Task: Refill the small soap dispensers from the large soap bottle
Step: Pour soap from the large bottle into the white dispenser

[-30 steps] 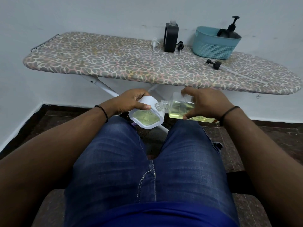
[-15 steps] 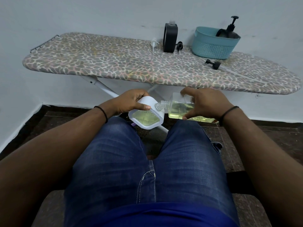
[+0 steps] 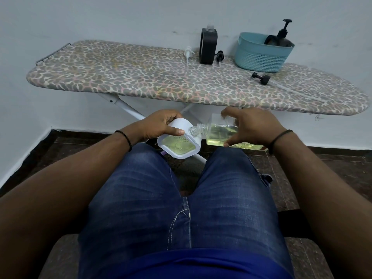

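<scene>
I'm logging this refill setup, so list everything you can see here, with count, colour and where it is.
white dispenser: one, white, yellow-green soap inside, held above the knees.
clear bottle: one, clear, yellow soap, tipped on its side with its neck at the white dispenser.
black dispenser: one, black, upright at the board's back edge.
loose pumps: three; white pump and black pump flank the black dispenser, another black pump head lies before the basket.
basket: one, teal, on the board, holding a black pump bottle.
ironing board: one, leopard print.
hands: left hand grips the white dispenser; right hand grips the clear bottle.

The ironing board (image 3: pixel 141 81) carries 1 black dispenser (image 3: pixel 208 47), 1 teal basket (image 3: pixel 259 57) and 3 loose pumps.
</scene>
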